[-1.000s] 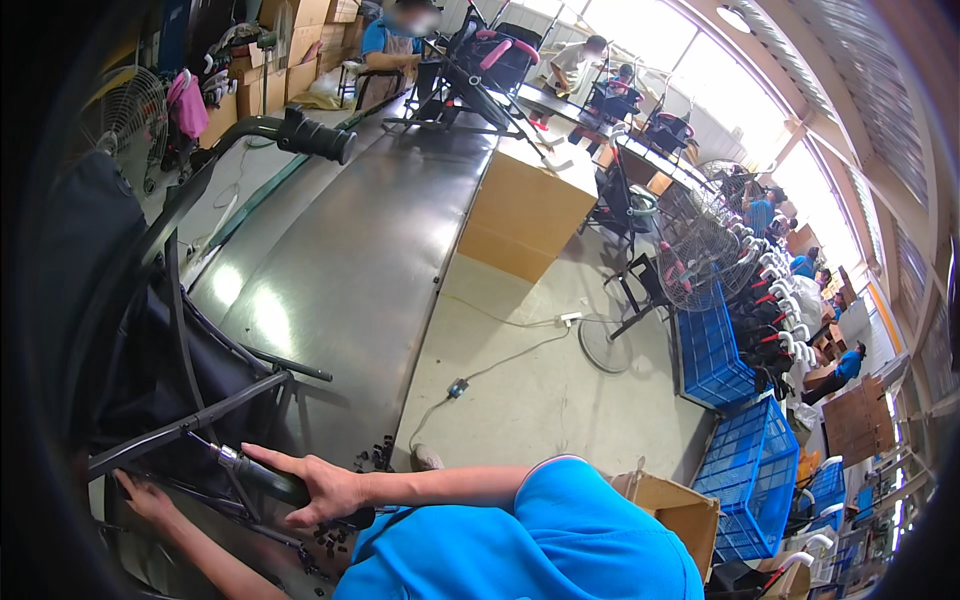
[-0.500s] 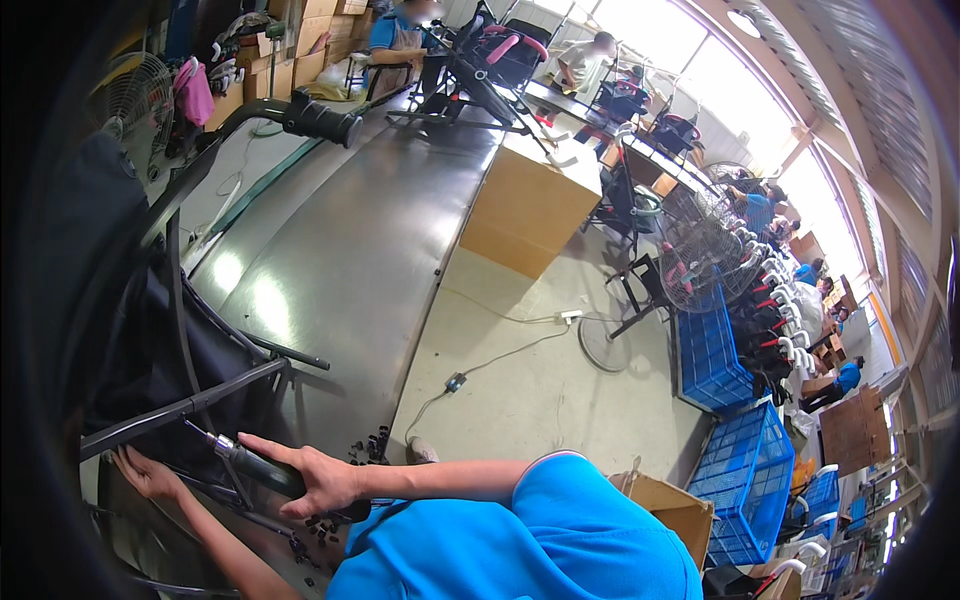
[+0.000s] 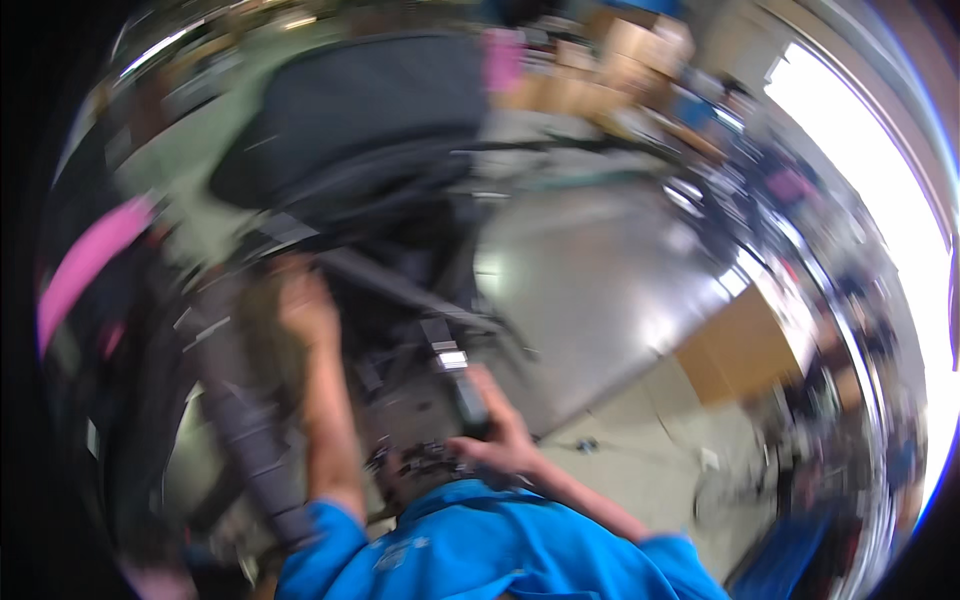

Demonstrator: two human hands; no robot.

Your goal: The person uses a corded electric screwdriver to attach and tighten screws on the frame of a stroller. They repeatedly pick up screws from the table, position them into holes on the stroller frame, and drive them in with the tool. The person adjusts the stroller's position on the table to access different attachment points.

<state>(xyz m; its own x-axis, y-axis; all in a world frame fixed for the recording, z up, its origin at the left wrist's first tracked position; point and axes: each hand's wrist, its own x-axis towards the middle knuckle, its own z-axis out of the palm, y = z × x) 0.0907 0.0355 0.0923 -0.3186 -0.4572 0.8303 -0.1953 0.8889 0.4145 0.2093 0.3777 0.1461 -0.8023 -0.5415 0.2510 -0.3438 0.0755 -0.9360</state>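
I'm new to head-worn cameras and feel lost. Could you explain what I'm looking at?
No robot here: these are a person's bare hands. Every picture comes from one fisheye camera on their head, looking down, so straight edges bend. The current view is blurred.

The right hand has a dark handheld tool with a silvery front in its grip. The left hand is near a dark frame with black fabric; blur hides whether it touches anything. Small black pieces lie near the blue shirt, and a shiny metal surface stretches away to the right.
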